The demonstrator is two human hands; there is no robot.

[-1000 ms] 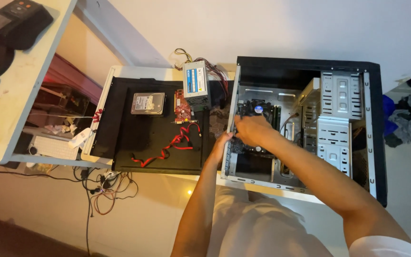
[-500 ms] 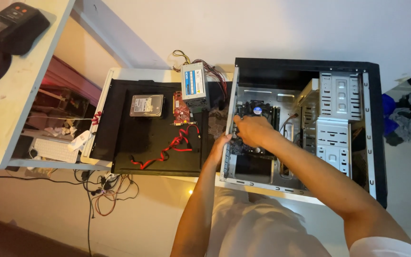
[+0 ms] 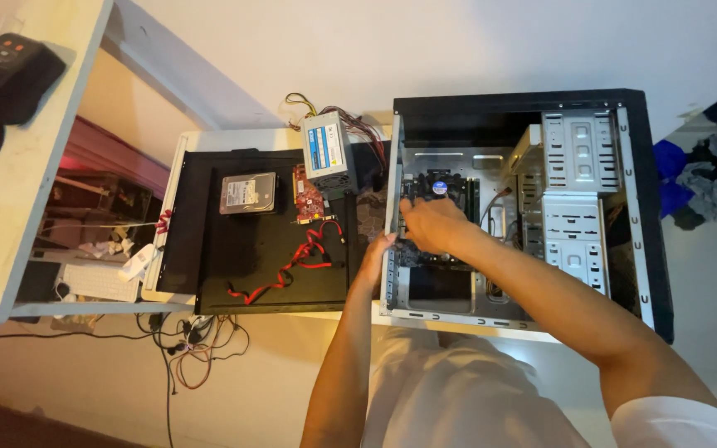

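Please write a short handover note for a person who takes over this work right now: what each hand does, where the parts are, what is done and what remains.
Right hand: inside the open computer case, resting on the motherboard below the cooler fan; whether it holds anything cannot be seen.
Left hand: gripping the case's left edge.
Already out, lying on the black side panel: hard drive, red expansion card, red cables; the power supply sits at the panel's top edge.
Still inside: motherboard with fan, drive cages.

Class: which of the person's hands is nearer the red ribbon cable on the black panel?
Left. The left hand grips the case edge beside the red ribbon cable; the right hand reaches inside the case.
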